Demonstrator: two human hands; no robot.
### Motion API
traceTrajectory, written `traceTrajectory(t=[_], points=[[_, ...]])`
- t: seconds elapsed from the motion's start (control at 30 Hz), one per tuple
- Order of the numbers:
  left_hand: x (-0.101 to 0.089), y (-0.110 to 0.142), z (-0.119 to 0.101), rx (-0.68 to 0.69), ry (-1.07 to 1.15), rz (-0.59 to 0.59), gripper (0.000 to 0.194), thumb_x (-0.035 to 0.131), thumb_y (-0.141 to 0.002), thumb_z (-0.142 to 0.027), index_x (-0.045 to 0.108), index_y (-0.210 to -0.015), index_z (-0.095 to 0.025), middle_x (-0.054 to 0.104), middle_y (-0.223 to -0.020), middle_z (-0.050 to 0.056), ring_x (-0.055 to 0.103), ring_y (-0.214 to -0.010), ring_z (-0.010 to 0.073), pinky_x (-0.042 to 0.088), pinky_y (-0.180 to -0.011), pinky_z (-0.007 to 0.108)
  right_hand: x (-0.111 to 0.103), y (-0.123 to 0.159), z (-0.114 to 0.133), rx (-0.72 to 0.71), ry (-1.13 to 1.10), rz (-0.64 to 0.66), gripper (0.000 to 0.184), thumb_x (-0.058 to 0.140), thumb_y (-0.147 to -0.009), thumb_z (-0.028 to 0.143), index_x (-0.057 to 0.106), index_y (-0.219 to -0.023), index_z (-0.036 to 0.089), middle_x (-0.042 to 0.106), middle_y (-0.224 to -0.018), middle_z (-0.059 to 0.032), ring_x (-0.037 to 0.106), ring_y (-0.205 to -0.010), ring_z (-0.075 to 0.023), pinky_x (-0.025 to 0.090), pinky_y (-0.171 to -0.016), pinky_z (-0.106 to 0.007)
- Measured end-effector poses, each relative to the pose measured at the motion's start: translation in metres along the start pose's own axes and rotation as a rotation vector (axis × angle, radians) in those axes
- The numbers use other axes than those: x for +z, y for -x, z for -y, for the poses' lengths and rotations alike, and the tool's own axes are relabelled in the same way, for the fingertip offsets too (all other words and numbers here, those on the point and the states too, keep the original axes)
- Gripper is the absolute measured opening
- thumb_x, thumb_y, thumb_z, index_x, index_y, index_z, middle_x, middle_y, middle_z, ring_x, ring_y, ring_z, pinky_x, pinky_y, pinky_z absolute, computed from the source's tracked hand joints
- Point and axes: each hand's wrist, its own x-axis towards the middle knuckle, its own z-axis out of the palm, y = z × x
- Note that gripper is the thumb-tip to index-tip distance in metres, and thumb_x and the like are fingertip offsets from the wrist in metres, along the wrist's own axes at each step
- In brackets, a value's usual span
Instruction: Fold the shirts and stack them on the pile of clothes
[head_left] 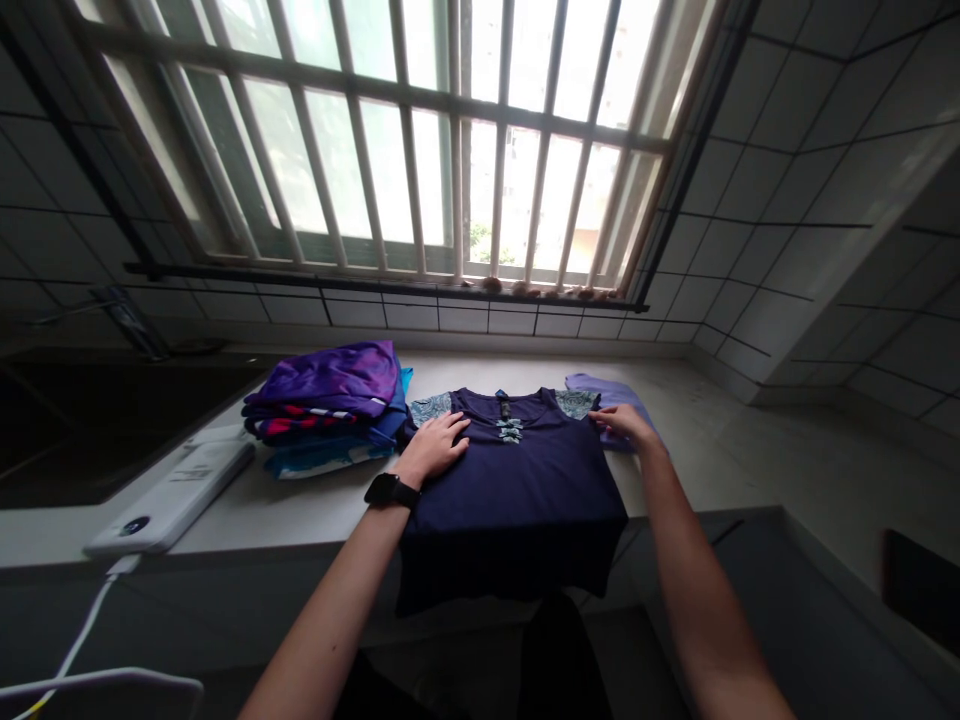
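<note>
A dark navy top [517, 490] lies face up on the counter, its hem hanging over the front edge. It has patterned light sleeves and small bows at the neckline. My left hand [435, 447] rests flat on its left shoulder, fingers spread, with a black watch on that wrist. My right hand [622, 421] is at the top's right shoulder, fingers bent and pinching the fabric edge there. A lilac garment [600, 385] lies just behind the right hand.
A stack of folded purple, red and blue clothes [330, 405] sits left of the top. A white flat device [176, 495] with a cable lies at the counter's left front. A dark sink [90, 420] is far left. A barred window [420, 140] and tiled walls stand behind.
</note>
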Motion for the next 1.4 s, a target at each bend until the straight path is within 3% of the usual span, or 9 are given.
traceTrajectory(t=[0.13, 0.3, 0.4, 0.63, 0.8, 1.0, 1.1, 1.23, 1.4], points=[[-0.001, 0.001, -0.001, 0.003, 0.003, -0.008, 0.053, 0.046, -0.100, -0.037, 0.060, -0.147, -0.020, 0.052, -0.159, 0.010, 0.045, -0.150, 0.0290, 0.036, -0.124, 0.047, 0.001, -0.005, 0.017, 0.073, 0.032, 0.174, 0.019, 0.083, -0.078, 0.032, 0.075, -0.080, 0.015, 0.074, -0.075, -0.0068, 0.068, -0.076, -0.0204, 0.052, -0.062, -0.028], [-0.002, 0.003, -0.002, 0.001, -0.002, 0.002, 0.053, 0.043, -0.101, -0.038, 0.060, -0.148, -0.019, 0.052, -0.160, 0.010, 0.044, -0.151, 0.0281, 0.035, -0.125, 0.044, 0.004, 0.000, 0.027, -0.046, -0.039, 0.388, 0.026, 0.054, -0.090, 0.027, 0.076, -0.102, 0.019, 0.077, -0.116, -0.0090, 0.070, -0.112, -0.0208, 0.055, -0.083, -0.027], [-0.001, 0.002, -0.002, -0.001, 0.013, -0.022, 0.052, 0.046, -0.100, -0.038, 0.062, -0.146, -0.020, 0.053, -0.158, 0.010, 0.046, -0.149, 0.0286, 0.036, -0.124, 0.045, 0.010, 0.004, 0.023, 0.001, -0.100, 0.422, 0.031, 0.048, -0.089, 0.016, 0.070, -0.110, 0.019, 0.074, -0.127, -0.0105, 0.071, -0.112, -0.0191, 0.057, -0.089, -0.030], [-0.001, 0.001, -0.001, -0.008, 0.006, -0.007, 0.052, 0.047, -0.100, -0.038, 0.061, -0.147, -0.021, 0.053, -0.159, 0.010, 0.045, -0.150, 0.0279, 0.036, -0.124, 0.045, 0.044, -0.001, 0.021, -0.119, 0.162, 0.260, 0.043, 0.081, -0.076, 0.027, 0.070, -0.115, 0.016, 0.075, -0.116, -0.0126, 0.071, -0.102, -0.0238, 0.056, -0.088, -0.033], [-0.002, 0.002, -0.002, -0.007, 0.007, -0.013, 0.051, 0.047, -0.100, -0.037, 0.062, -0.146, -0.021, 0.053, -0.159, 0.010, 0.046, -0.150, 0.0285, 0.036, -0.124, 0.046, 0.061, -0.001, 0.025, -0.185, 0.282, 0.169, 0.017, 0.079, -0.072, 0.028, 0.074, -0.083, 0.016, 0.076, -0.087, -0.0053, 0.071, -0.089, -0.0239, 0.053, -0.085, -0.032], [-0.001, 0.003, -0.002, 0.003, 0.035, -0.039, 0.048, 0.051, -0.100, -0.037, 0.064, -0.144, -0.024, 0.054, -0.157, 0.008, 0.046, -0.150, 0.0277, 0.037, -0.124, 0.045, 0.023, -0.006, 0.020, -0.093, 0.205, -0.129, 0.022, 0.059, -0.088, 0.035, 0.068, -0.096, 0.016, 0.075, -0.093, -0.0091, 0.070, -0.085, -0.0220, 0.054, -0.077, -0.029], [-0.002, 0.003, -0.003, -0.003, 0.037, -0.038, 0.048, 0.051, -0.100, -0.037, 0.064, -0.144, -0.024, 0.054, -0.157, 0.008, 0.046, -0.150, 0.0281, 0.036, -0.125, 0.045, -0.005, -0.006, 0.010, 0.029, 0.378, -0.310, 0.018, 0.061, -0.086, 0.026, 0.067, -0.100, 0.017, 0.075, -0.096, -0.0119, 0.071, -0.088, -0.0236, 0.054, -0.080, -0.030], [-0.004, 0.002, -0.005, -0.023, 0.033, -0.022, 0.049, 0.051, -0.099, -0.037, 0.063, -0.145, -0.023, 0.054, -0.158, 0.008, 0.046, -0.150, 0.0282, 0.035, -0.125, 0.045, -0.015, 0.005, 0.005, 0.105, 0.648, -0.411, 0.040, 0.053, -0.083, 0.009, 0.065, -0.122, 0.012, 0.071, -0.116, -0.0207, 0.069, -0.106, -0.0309, 0.053, -0.092, -0.040], [-0.004, 0.002, -0.004, -0.019, 0.035, -0.012, 0.050, 0.050, -0.099, -0.035, 0.063, -0.145, -0.022, 0.054, -0.157, 0.009, 0.046, -0.150, 0.0284, 0.035, -0.125, 0.046, 0.026, 0.022, 0.028, -0.175, 0.752, -0.191, 0.052, 0.040, -0.092, 0.009, 0.059, -0.141, 0.010, 0.060, -0.142, -0.0235, 0.058, -0.129, -0.0337, 0.047, -0.106, -0.045]])
